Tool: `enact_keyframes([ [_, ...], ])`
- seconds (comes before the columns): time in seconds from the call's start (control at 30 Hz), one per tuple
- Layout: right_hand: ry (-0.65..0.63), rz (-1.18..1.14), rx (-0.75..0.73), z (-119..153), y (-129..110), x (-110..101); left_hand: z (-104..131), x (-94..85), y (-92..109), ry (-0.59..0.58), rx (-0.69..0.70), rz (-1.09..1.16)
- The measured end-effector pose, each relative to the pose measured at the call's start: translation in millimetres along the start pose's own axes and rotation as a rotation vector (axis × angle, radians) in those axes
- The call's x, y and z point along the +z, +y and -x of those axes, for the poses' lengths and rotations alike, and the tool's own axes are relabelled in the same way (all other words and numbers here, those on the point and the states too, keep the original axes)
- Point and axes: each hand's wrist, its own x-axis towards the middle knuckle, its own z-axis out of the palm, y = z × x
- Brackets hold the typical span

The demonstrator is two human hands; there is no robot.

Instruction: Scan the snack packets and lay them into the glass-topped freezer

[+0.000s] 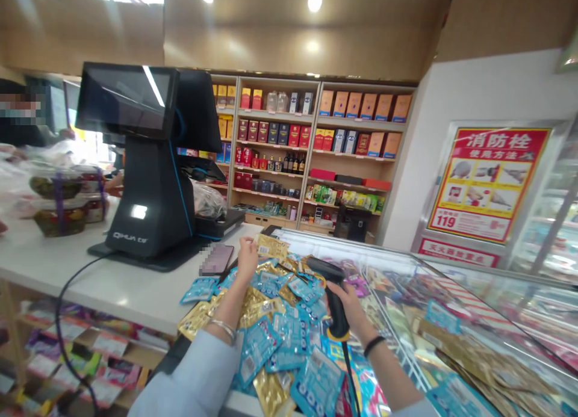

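My left hand (247, 259) is closed on the edge of a gold packet (271, 247), whose barcode faces me. In my right hand (354, 305) is a black barcode scanner (336, 311) with yellow trim, its head tilted toward the packets and its cable hanging down. Below and between my hands lies a heap of blue packets (289, 336) and gold packets (264, 305), many overlapping. Some of the pile is hidden behind my left forearm.
A black checkout terminal (151, 194) stands on the white counter (130, 290), near a phone (217, 259). Stacked plastic food tubs (61, 200) sit at left. Glass-topped display cases (451, 290) extend to the right; boxed goods fill the shelves (280, 117) behind. A person (20, 119) stands far left.
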Motion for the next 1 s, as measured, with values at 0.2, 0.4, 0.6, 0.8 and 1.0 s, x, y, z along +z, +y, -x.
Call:
enact_keyframes([
  [0.2, -0.058, 0.212, -0.106, 2, -2, 6, 8, 13.0, 4, -0.039, 0.129, 0.196],
  [0.4, -0.040, 0.140, -0.144, 4, -3, 6, 10, 14.5, -1, -0.093, 0.246, -0.168],
  [0.6, -0.041, 0.087, -0.166, 5, -5, 5, 15, 15.2, -2, -0.124, 0.312, -0.529],
  [0.8, -0.046, 0.160, -0.170, 6, -5, 6, 12, 8.1, -1, -0.144, 0.241, -0.569],
  [1.0, -0.068, 0.159, -0.172, 8, -7, 9, -1, -1.3, -3, -0.192, -0.004, -0.343],
])
